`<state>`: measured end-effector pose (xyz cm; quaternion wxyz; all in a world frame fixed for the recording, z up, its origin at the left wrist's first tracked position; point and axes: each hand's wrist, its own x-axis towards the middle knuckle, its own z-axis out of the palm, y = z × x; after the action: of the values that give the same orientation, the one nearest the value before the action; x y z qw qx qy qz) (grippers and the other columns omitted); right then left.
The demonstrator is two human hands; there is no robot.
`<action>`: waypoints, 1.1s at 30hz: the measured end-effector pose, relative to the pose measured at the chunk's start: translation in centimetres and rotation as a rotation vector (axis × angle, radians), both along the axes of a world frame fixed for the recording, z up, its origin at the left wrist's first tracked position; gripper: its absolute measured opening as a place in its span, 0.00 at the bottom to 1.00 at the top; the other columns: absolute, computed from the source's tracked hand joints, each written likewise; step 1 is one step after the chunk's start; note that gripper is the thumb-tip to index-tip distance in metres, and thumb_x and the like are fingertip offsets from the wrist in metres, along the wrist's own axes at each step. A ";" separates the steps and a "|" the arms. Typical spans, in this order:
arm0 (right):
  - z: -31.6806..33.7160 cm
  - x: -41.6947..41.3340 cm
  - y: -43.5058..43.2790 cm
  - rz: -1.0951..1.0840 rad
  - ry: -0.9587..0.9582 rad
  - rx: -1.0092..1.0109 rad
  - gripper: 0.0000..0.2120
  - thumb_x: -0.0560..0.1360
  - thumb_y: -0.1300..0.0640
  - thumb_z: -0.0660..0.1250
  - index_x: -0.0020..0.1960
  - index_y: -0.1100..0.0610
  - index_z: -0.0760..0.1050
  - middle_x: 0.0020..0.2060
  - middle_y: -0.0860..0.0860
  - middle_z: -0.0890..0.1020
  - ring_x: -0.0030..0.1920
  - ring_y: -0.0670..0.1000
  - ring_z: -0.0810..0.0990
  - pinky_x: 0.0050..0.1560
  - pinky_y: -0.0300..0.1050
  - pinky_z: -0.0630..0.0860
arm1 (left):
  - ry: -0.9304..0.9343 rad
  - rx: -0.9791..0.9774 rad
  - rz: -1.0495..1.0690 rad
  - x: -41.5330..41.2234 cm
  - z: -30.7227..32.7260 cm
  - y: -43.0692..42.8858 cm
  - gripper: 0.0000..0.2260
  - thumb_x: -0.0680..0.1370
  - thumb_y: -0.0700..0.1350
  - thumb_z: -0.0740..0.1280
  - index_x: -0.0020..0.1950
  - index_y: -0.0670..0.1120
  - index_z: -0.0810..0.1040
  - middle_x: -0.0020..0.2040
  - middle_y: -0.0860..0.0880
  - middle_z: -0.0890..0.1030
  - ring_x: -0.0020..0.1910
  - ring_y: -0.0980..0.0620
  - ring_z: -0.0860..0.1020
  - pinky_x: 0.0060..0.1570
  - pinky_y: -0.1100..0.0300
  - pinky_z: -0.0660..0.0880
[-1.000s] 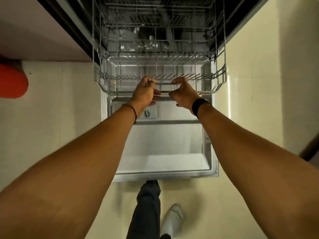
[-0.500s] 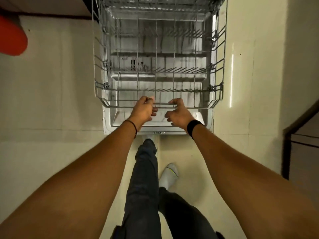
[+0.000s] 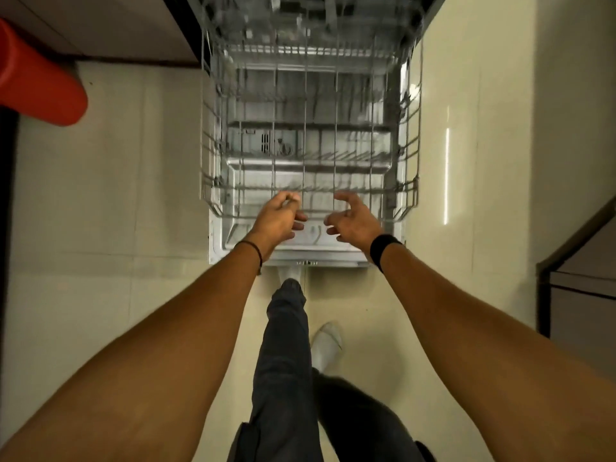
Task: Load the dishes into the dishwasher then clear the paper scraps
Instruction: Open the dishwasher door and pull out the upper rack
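At the bottom of the frame two bare forearms reach forward, and between them stand dark trouser legs (image 3: 283,361) and a foot in a white sock (image 3: 328,345) on the pale tiled floor (image 3: 116,195). The left wrist carries a thin dark cord (image 3: 253,250) and the right wrist a broad black band (image 3: 383,250).

The left hand (image 3: 278,216) and right hand (image 3: 353,216) hover side by side at the centre of the frame, at the front rail of the wire rack (image 3: 305,95). The fingers of both hands are loosely curved and spread, closed round nothing. The left index finger lies right by the rail, and I cannot tell whether it touches.

The rack fills the upper centre of the frame, drawn out over the lowered dishwasher door (image 3: 220,241), whose near edge lies just below the hands. Rows of tines cross its floor. Behind it, at the top edge, the open dishwasher (image 3: 300,15) is blurred.

A red rounded object (image 3: 36,85) sits at the upper left beside a cabinet front (image 3: 100,25). A dark-framed unit (image 3: 580,295) stands at the right edge.
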<state>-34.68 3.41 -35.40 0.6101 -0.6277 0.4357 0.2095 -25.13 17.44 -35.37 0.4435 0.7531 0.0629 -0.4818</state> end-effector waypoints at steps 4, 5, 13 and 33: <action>6.9 5.1 -3.4 -0.058 -0.080 0.000 0.21 0.81 0.62 0.66 0.72 0.55 0.67 0.56 0.60 0.82 0.45 0.51 0.82 0.44 0.42 0.79 | -0.034 -0.090 0.014 4.5 7.0 -3.0 0.10 0.87 0.51 0.58 0.62 0.54 0.77 0.52 0.47 0.85 0.53 0.46 0.84 0.53 0.52 0.79; 8.7 6.8 -4.3 -0.080 -0.109 -0.007 0.20 0.81 0.63 0.66 0.71 0.55 0.69 0.55 0.59 0.83 0.46 0.50 0.83 0.44 0.41 0.79 | -0.049 -0.118 0.017 6.0 8.8 -4.0 0.10 0.87 0.52 0.57 0.62 0.54 0.77 0.51 0.49 0.85 0.52 0.48 0.84 0.54 0.52 0.79; 19.4 20.4 -11.7 -0.173 -0.291 -0.104 0.13 0.84 0.62 0.61 0.68 0.55 0.72 0.53 0.55 0.85 0.48 0.51 0.84 0.50 0.46 0.80 | -0.164 -0.242 0.092 19.3 18.6 -11.7 0.16 0.87 0.56 0.53 0.64 0.54 0.77 0.52 0.46 0.86 0.50 0.47 0.85 0.53 0.53 0.79; 17.6 36.8 -22.7 -0.034 -0.268 -0.316 0.17 0.81 0.63 0.65 0.66 0.52 0.66 0.56 0.59 0.82 0.54 0.62 0.84 0.57 0.61 0.81 | -0.204 -0.216 -0.008 36.9 16.0 -22.9 0.28 0.83 0.67 0.47 0.73 0.54 0.72 0.52 0.45 0.86 0.49 0.45 0.86 0.58 0.46 0.80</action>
<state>2.16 -19.33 -17.82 0.5598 -0.7306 0.3885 0.0428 11.82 -5.47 -19.38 0.5244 0.7462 -0.0376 -0.4084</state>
